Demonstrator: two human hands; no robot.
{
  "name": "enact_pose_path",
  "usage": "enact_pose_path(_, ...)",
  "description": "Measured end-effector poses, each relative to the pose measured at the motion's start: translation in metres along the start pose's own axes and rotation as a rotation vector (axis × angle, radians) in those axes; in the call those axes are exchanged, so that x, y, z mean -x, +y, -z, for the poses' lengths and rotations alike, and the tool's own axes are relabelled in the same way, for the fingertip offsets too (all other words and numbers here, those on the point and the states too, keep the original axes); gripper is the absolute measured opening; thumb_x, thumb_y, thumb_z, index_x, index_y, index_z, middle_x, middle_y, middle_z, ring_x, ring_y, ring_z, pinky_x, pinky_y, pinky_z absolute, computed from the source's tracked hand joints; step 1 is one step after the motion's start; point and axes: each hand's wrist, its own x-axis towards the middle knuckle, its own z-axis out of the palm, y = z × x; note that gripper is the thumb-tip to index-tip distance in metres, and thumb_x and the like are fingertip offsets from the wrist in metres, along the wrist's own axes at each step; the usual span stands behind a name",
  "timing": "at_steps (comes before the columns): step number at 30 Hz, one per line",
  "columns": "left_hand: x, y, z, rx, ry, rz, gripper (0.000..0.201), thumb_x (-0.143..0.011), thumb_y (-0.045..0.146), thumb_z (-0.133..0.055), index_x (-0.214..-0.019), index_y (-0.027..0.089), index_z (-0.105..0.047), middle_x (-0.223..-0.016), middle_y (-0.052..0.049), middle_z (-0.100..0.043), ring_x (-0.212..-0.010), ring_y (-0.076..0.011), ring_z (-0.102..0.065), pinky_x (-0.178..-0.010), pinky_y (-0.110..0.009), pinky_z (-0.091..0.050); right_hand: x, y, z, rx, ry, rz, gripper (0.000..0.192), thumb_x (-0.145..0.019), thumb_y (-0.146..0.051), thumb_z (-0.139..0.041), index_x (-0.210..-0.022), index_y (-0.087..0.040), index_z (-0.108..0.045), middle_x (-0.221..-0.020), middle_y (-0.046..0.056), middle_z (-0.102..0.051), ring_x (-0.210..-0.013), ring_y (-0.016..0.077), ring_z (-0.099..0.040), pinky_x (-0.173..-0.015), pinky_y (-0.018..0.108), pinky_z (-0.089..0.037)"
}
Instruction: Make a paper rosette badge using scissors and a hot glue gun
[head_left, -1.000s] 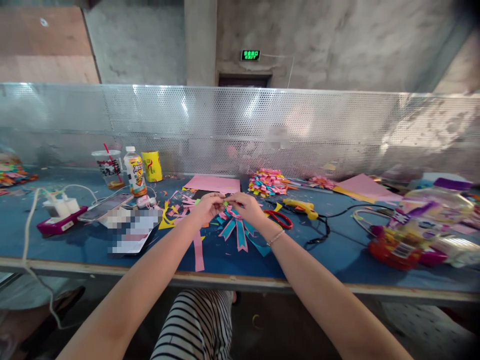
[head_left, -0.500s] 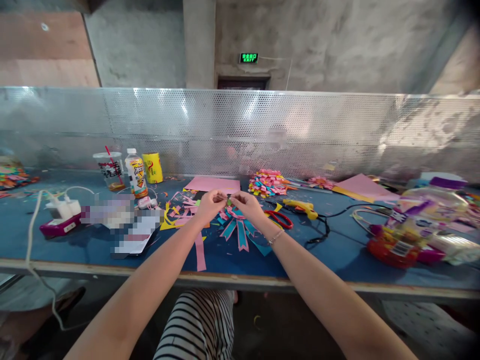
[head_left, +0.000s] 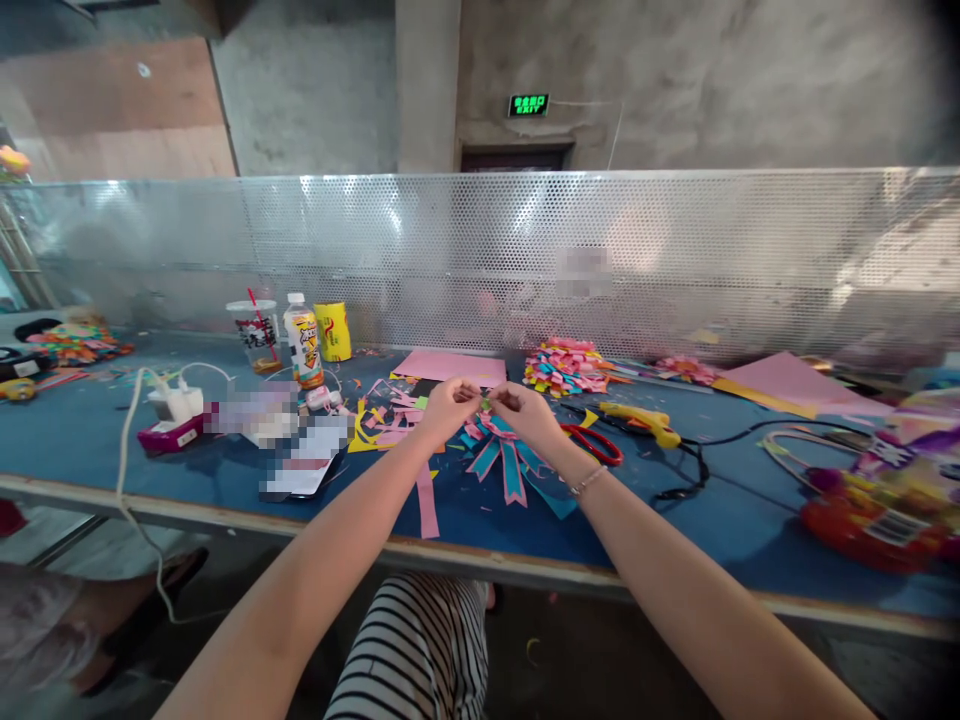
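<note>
My left hand [head_left: 448, 404] and my right hand [head_left: 527, 410] meet over the blue table [head_left: 90, 450], fingertips pinched together on a tiny green paper piece [head_left: 486, 404]. Just below them lies a paper bow of blue and pink strips [head_left: 504, 457]. A long pink paper strip [head_left: 427, 502] lies under my left forearm. Red scissors [head_left: 595, 443] rest right of my right wrist, beside a yellow glue gun [head_left: 642, 420] with a black cord.
A pink sheet [head_left: 448, 367] and a heap of folded coloured papers [head_left: 566, 366] lie behind my hands. A drink cup [head_left: 253, 335], a bottle [head_left: 303, 341] and a yellow can [head_left: 333, 331] stand at left. A perforated metal screen [head_left: 480, 260] backs the table. A toy-filled bag [head_left: 885, 490] sits at right.
The camera has swung left, so everything sits further right in view. My hands stay pinched together on the small green piece above the bow.
</note>
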Motion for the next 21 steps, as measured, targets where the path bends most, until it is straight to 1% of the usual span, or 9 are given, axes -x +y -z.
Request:
enact_pose_path(2,-0.001,-0.001,0.000,0.054,-0.007,0.063,0.012,-0.065,0.019,-0.065,-0.072,0.016,-0.056,-0.067,-0.001,-0.059,-0.060,-0.0106,-0.056,-0.060,-0.023,-0.044,0.000,0.001,0.002,0.017,0.017,0.035,0.010,-0.071,-0.024,-0.055,-0.078,-0.018,-0.059,-0.069,0.001,-0.062,-0.065,0.0147,-0.060,-0.062,0.028,-0.048)
enact_pose_path(5,0.000,-0.001,-0.002,0.213,-0.054,0.238,0.018,-0.070,0.031,-0.062,-0.074,0.015,-0.054,-0.068,-0.003,-0.060,-0.058,-0.0127,-0.058,-0.060,-0.027,-0.046,-0.001,-0.001,0.004,0.063,0.086,0.100,0.011,-0.072,-0.024,-0.055,-0.078,-0.019,-0.062,-0.074,0.003,-0.063,-0.070,0.0162,-0.061,-0.066,0.030,-0.049)
enact_pose_path(7,0.000,0.000,-0.003,0.262,-0.074,0.287,0.020,-0.070,0.031,-0.063,-0.074,0.013,-0.054,-0.066,-0.004,-0.059,-0.057,-0.0132,-0.059,-0.059,-0.028,-0.047,0.000,-0.003,0.006,0.099,0.121,0.155,0.010,-0.072,-0.022,-0.056,-0.076,-0.019,-0.064,-0.079,0.005,-0.063,-0.075,0.0169,-0.061,-0.070,0.032,-0.049)
enact_pose_path(10,0.000,0.001,-0.002,0.232,-0.062,0.217,0.021,-0.064,0.024,-0.069,-0.074,0.012,-0.056,-0.067,-0.004,-0.060,-0.056,-0.0110,-0.057,-0.058,-0.026,-0.046,0.000,-0.007,0.006,0.122,0.114,0.201,0.009,-0.071,-0.021,-0.058,-0.074,-0.019,-0.066,-0.083,0.006,-0.063,-0.080,0.0175,-0.060,-0.073,0.033,-0.049)
enact_pose_path(13,-0.001,0.001,-0.001,0.228,-0.055,0.195,0.021,-0.062,0.021,-0.070,-0.075,0.012,-0.056,-0.065,-0.002,-0.059,-0.055,-0.0096,-0.056,-0.057,-0.024,-0.046,0.001,-0.010,0.004,0.081,0.084,0.187,0.007,-0.071,-0.022,-0.059,-0.074,-0.020,-0.065,-0.085,0.006,-0.063,-0.082,0.0173,-0.060,-0.074,0.032,-0.050)
enact_pose_path(15,0.000,0.000,-0.001,0.223,-0.058,0.185,0.020,-0.061,0.020,-0.070,-0.074,0.012,-0.056,-0.062,-0.001,-0.058,-0.054,-0.0088,-0.055,-0.055,-0.023,-0.045,0.001,-0.010,0.003,0.001,0.063,0.127,0.008,-0.071,-0.023,-0.059,-0.077,-0.019,-0.063,-0.084,0.006,-0.063,-0.079,0.0160,-0.061,-0.073,0.031,-0.050)
enact_pose_path(19,0.001,0.001,-0.001,0.211,-0.044,0.145,0.017,-0.062,0.019,-0.069,-0.070,0.012,-0.055,-0.058,0.001,-0.056,-0.051,-0.0076,-0.052,-0.052,-0.020,-0.042,0.000,-0.006,0.000,-0.187,0.063,-0.033,0.027,-0.066,-0.025,-0.064,-0.090,-0.019,-0.056,-0.083,0.004,-0.063,-0.073,0.0135,-0.061,-0.068,0.029,-0.051)
enact_pose_path(21,0.002,0.000,-0.001,0.209,-0.041,0.132,0.014,-0.063,0.019,-0.067,-0.070,0.013,-0.056,-0.059,0.000,-0.057,-0.054,-0.0083,-0.053,-0.054,-0.020,-0.042,-0.001,-0.004,-0.001,-0.214,0.048,-0.062,0.029,-0.064,-0.028,-0.065,-0.090,-0.018,-0.056,-0.080,0.004,-0.063,-0.071,0.0134,-0.061,-0.067,0.028,-0.051)
